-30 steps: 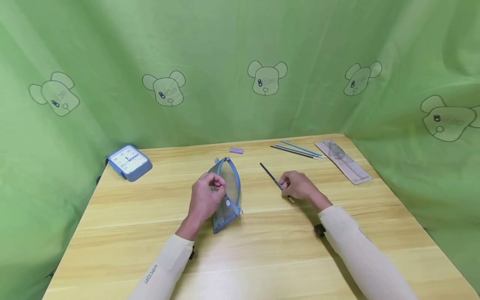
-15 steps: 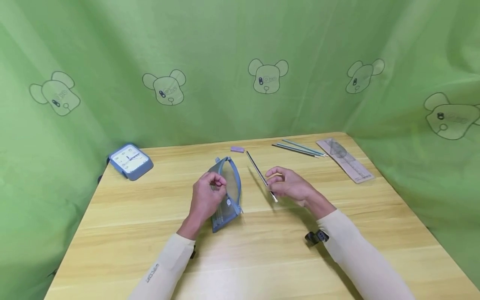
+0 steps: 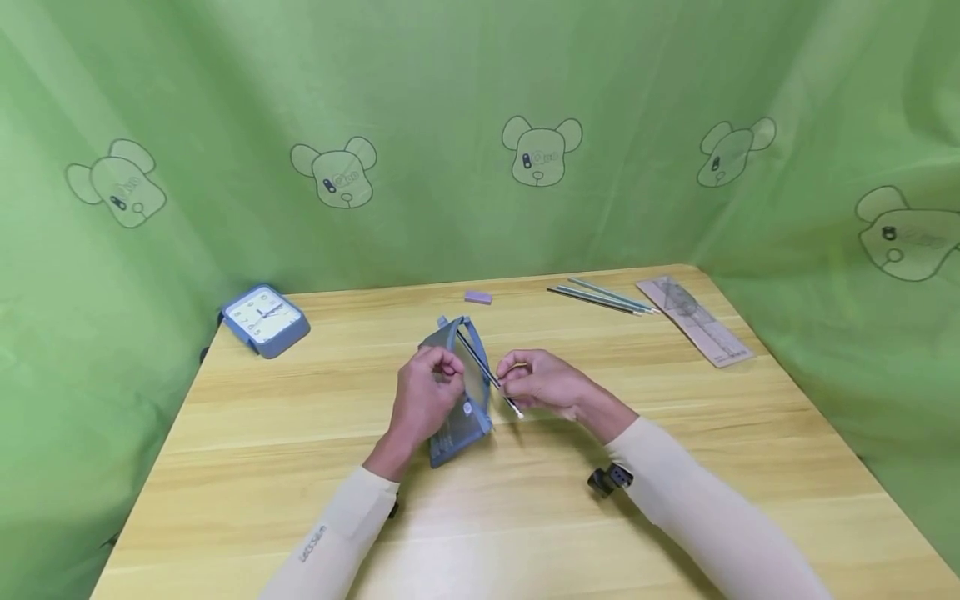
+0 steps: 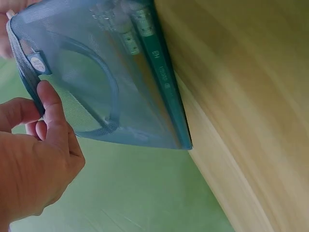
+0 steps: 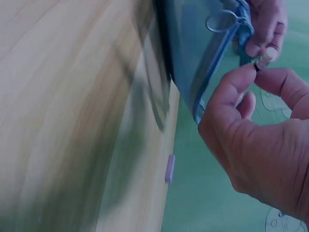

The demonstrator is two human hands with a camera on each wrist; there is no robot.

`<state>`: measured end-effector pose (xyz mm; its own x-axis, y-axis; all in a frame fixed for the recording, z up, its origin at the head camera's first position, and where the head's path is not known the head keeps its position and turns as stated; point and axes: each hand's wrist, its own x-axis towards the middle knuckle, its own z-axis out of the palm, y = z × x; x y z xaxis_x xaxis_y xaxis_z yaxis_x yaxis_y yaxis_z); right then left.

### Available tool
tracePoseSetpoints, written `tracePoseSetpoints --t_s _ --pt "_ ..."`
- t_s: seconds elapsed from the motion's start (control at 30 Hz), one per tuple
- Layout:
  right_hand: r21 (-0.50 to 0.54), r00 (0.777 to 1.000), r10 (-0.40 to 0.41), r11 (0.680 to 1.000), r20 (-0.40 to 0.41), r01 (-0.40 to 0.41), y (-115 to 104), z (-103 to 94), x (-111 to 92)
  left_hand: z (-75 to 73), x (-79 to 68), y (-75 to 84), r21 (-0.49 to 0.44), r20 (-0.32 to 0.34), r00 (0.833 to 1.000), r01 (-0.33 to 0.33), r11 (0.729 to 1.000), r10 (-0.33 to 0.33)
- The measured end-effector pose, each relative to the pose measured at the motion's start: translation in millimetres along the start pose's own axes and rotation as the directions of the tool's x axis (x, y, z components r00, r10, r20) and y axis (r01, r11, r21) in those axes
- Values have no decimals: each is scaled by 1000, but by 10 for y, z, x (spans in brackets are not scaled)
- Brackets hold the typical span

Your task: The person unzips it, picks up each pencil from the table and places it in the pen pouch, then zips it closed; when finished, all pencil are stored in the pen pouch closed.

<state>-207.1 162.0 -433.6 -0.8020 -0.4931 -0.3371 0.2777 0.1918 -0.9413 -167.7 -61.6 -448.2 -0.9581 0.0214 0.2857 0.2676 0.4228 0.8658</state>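
While the left hand (image 3: 426, 398) grips the edge of the mesh pouch (image 3: 456, 433) much as it did a moment ago, the right hand (image 3: 543, 383) has come left across the table (image 3: 570, 533) and brought the dark pencil (image 3: 481, 362) to the pouch's open mouth. Half a second earlier the pencil was held well apart from the pouch, on its right; now its far part lies within the outline of the mouth, though how deep it reaches is hard to tell. The right thumb and index finger are closed in a pinch near the pencil's white end, which sticks out on the near right side. The left thumb and index finger pinch the zipper edge, and the mouth stands wide. For the work in hand, this looks like a shift from carrying to inserting, with the pencil not yet let go. The left wrist view shows several pencils (image 4: 161, 72) already inside, seen through the mesh. On the table, the purple eraser (image 3: 478, 297) lies far of the pouch, with the loose pencils (image 3: 603, 299) at far right, beside the pink ruler set (image 3: 697, 323); these have not been moved.
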Motion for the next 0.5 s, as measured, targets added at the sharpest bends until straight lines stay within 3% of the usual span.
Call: tracePoseSetpoints --t_s 0.2,0.33,0.5 --pt "-64 997 -15 998 -80 10 10 179 116 99 -40 -5 14 29 997 -66 998 65" --pt "-142 994 -42 990 -100 28 -23 304 135 125 -46 -16 27 22 997 -68 997 68" --pt "-167 989 -53 986 -137 30 -79 361 128 116 -46 -13 21 17 998 -62 998 62"
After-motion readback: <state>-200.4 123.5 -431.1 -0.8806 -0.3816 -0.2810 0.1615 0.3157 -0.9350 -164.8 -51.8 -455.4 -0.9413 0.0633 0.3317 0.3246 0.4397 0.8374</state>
